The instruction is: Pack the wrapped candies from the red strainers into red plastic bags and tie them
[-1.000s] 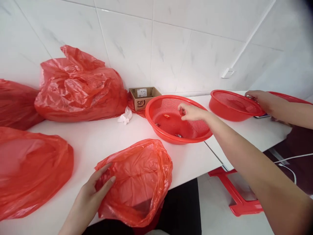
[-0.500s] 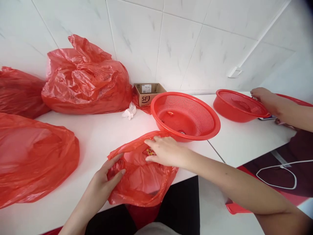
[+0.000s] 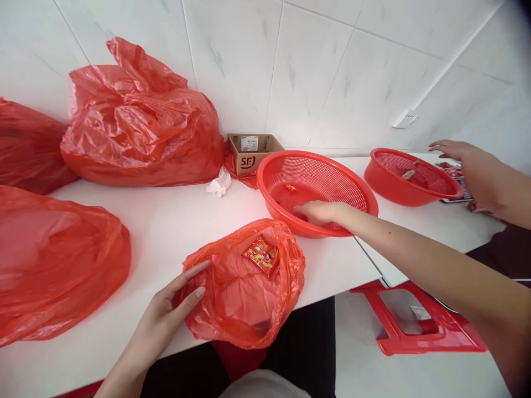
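My left hand [image 3: 170, 315] is at the left side of an opened red plastic bag [image 3: 224, 326], its thumb and index finger at the mouth with the film between them. Inside the bag lies a red snack packet [image 3: 262, 255] with yellow print. My right hand [image 3: 317, 211] reaches down into a red plastic colander [image 3: 357, 190], fingers curled toward its floor. What is under those fingers is hidden. A small red piece of wrapper [image 3: 291, 188] lies in the colander behind my hand.
Large red bags [image 3: 141, 132] stand at the left and back. An SF cardboard box [image 3: 249, 160] and a crumpled white tissue [image 3: 219, 183] are behind. At right, a co-worker's hand [image 3: 454, 149] is near a second red colander [image 3: 390, 182]. A red stool [image 3: 431, 342] stands below.
My right hand has left the bag and moved into the colander, uncovering the snack packet. My left hand stays at the bag. The co-worker's hand has moved away from the other colander.
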Tool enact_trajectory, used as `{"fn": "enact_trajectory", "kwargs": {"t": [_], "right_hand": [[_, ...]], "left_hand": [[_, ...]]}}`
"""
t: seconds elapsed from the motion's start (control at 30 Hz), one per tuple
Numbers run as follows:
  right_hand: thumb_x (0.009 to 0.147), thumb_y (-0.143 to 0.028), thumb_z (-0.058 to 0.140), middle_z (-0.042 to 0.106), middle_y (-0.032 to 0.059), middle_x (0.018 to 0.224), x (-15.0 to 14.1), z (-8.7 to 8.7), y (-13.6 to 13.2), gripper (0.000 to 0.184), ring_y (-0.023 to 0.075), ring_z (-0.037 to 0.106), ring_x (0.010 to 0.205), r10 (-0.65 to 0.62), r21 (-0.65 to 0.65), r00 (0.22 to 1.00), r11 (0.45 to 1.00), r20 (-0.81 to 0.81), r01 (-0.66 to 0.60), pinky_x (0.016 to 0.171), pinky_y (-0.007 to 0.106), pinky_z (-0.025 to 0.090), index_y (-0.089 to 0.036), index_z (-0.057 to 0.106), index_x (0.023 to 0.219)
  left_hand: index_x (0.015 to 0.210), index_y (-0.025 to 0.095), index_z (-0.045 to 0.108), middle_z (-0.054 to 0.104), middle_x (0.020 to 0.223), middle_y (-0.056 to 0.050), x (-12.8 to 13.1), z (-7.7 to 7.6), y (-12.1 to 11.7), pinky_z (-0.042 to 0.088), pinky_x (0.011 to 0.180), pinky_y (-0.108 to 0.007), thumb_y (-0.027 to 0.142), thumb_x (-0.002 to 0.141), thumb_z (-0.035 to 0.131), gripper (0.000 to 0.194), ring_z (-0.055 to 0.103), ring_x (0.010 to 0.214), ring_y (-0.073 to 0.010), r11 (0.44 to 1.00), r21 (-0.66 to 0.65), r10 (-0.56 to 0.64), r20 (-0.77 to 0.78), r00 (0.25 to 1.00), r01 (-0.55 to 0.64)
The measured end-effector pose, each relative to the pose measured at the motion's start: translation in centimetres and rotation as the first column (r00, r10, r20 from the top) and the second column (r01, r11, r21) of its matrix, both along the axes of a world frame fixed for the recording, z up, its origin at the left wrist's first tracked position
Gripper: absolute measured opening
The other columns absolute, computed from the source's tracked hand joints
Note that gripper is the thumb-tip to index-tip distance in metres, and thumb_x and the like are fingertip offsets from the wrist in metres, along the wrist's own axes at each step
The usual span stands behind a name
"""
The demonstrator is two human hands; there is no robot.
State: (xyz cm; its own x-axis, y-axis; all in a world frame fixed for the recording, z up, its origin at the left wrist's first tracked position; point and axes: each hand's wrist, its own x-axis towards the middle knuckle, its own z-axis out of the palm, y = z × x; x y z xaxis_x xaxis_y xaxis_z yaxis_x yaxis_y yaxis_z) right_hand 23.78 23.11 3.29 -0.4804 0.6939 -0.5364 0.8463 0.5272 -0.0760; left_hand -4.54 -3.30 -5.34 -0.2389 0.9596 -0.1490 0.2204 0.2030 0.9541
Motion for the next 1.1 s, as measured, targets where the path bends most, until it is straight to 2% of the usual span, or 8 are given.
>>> {"fn": "enact_trajectory", "kwargs": {"t": [0.1,0.17,0.4,0.5,0.67,0.83,0.97,1.1], "right_hand": [[0.069,-0.021,0.065,0.068,0.0037,0.085,-0.1,-0.4,-0.4,0.012,0.0197,0.063,0.066,0.0,-0.056,1.0,0.998,-0.022,-0.001,0.054,0.031,0.042,-0.024,0.064,0.081],[0.069,-0.02,0.065,0.068,0.003,0.083,0.0,-0.3,-0.2,0.012,0.0189,0.063,0.065,-0.016,-0.093,0.999,0.996,-0.036,0.013,0.053,0.03,0.042,-0.024,0.064,0.08],[0.074,-0.022,0.061,0.07,0.0007,0.108,0.0,-0.2,-0.3,0.043,0.0206,0.067,0.087,0.008,-0.142,0.985,0.989,-0.171,-0.032,0.064,0.029,0.05,-0.033,0.06,0.116],[0.075,-0.025,0.06,0.07,0.0017,0.108,-0.3,-0.4,-0.5,0.044,0.0211,0.067,0.087,0.04,-0.149,0.98,0.986,-0.195,-0.07,0.065,0.029,0.05,-0.033,0.059,0.119],[0.071,-0.017,0.059,0.069,0.0014,0.111,-0.7,0.4,-0.7,0.067,0.0208,0.067,0.089,0.043,-0.259,0.97,0.96,-0.24,-0.106,0.065,0.029,0.05,-0.036,0.051,0.134],[0.069,-0.016,0.065,0.071,-0.001,0.103,-1.2,0.2,-0.9,0.041,0.0205,0.066,0.084,0.066,-0.184,0.987,0.979,-0.144,-0.093,0.063,0.029,0.047,-0.033,0.067,0.107],[0.067,-0.016,0.069,0.069,0.0015,0.087,-0.7,-0.3,0.5,0.021,0.0201,0.065,0.073,0.009,-0.149,0.99,0.988,-0.142,-0.03,0.058,0.029,0.045,-0.024,0.063,0.085],[0.085,-0.026,0.059,0.067,0.0047,0.101,0.6,2.1,1.5,0.013,0.0155,0.067,0.075,-0.076,-0.132,0.956,0.99,-0.284,0.039,0.061,0.026,0.05,-0.022,0.05,0.094]], "left_hand": [[0.131,0.027,0.061,0.06,0.137,-0.005,-0.5,-0.4,0.2,0.046,0.105,-0.041,0.053,0.081,0.063,0.056,0.051,0.131,-0.031,1.0,-0.004,-0.027,-0.013,1.0,0.026],[0.131,0.027,0.061,0.059,0.139,-0.004,-0.8,-0.6,0.2,0.045,0.105,-0.041,0.052,0.082,0.062,0.055,0.048,0.133,-0.0308,1.0,0.0,-0.022,-0.009,1.0,0.022],[0.132,0.03,0.059,0.055,0.143,-0.001,-0.8,-0.9,0.1,0.044,0.107,-0.037,0.051,0.084,0.062,0.053,0.043,0.138,-0.0287,0.999,-0.02,-0.041,0.045,0.998,0.042],[0.133,0.031,0.058,0.056,0.143,0.0,-0.8,-0.8,0.1,0.041,0.11,-0.038,0.052,0.084,0.061,0.053,0.043,0.137,-0.0284,0.999,-0.029,-0.028,0.039,0.999,0.03],[0.133,0.03,0.058,0.056,0.142,-0.001,-0.7,-0.8,0.2,0.04,0.11,-0.04,0.053,0.084,0.061,0.055,0.044,0.136,-0.0302,0.999,-0.033,-0.03,0.033,0.999,0.031],[0.133,0.03,0.058,0.054,0.144,-0.001,-0.7,-0.9,0.2,0.035,0.113,-0.044,0.054,0.084,0.06,0.054,0.042,0.138,-0.0308,0.999,-0.027,-0.016,0.027,1.0,0.016],[0.133,0.032,0.058,0.055,0.143,0.0,-0.8,-1.0,0.1,0.036,0.113,-0.043,0.053,0.084,0.061,0.053,0.041,0.139,-0.03,0.999,-0.027,-0.024,0.048,0.999,0.025],[0.131,0.035,0.059,0.054,0.144,0.001,-0.9,-1.4,-0.1,0.035,0.114,-0.043,0.052,0.084,0.062,0.05,0.037,0.141,-0.0287,1.0,-0.015,-0.023,0.096,0.995,0.024]]}}
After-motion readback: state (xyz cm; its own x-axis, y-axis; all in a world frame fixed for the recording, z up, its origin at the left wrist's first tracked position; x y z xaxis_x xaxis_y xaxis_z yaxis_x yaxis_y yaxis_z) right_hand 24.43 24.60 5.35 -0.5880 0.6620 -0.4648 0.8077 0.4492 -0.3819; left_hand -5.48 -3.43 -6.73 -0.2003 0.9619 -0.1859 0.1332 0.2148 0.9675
